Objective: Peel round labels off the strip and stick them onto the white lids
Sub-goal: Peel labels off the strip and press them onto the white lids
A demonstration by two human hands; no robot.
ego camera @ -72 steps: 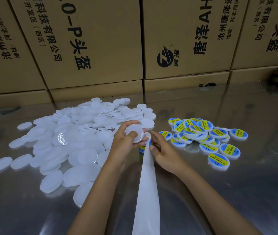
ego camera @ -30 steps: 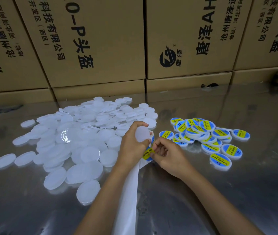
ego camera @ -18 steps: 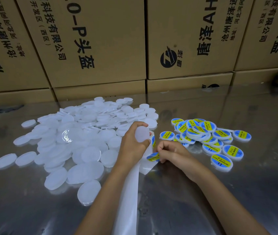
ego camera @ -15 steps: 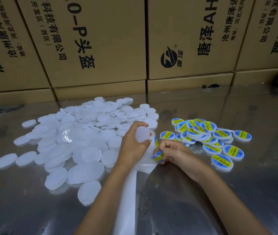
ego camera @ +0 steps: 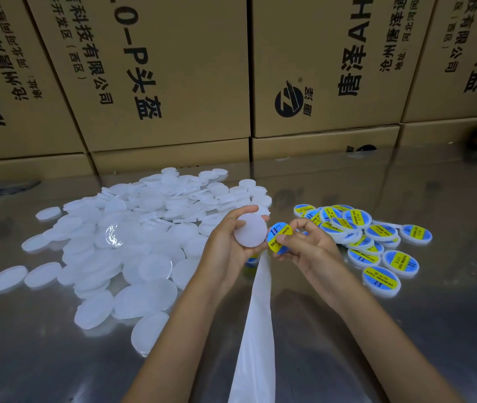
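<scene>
Change: since half a second ago the round label point(ego camera: 279, 238) has come fully off the strip and risen to sit level with the lid, where before it was still low against the backing.
Left hand point(ego camera: 232, 245): fingers and thumb curled round the rim of one white lid point(ego camera: 250, 230), holding it face up at centre frame; it also seems to trap the top of the strip beneath.
Right hand point(ego camera: 304, 242): fingertips pinching the blue-and-yellow label at its right edge, just beside the lid and about touching its rim.
Strip point(ego camera: 256, 330): white backing paper hanging from under the hands down to the bottom edge of the frame.
Bare lids point(ego camera: 121, 242): a loose heap on the bench point(ego camera: 405, 344), left of centre.
Labelled lids point(ego camera: 368, 242): a smaller pile at centre right.
Handling: the label looks thin, limp and sticky, likely to curl or cling to skin, so an edge pinch suits it. The lid appears light, stiff and smooth, best held by the rim with the face kept free.
Next: probably centring the label over the lid and pressing it down.
Background: cardboard cartons point(ego camera: 173, 68) stacked across the top of the frame.
</scene>
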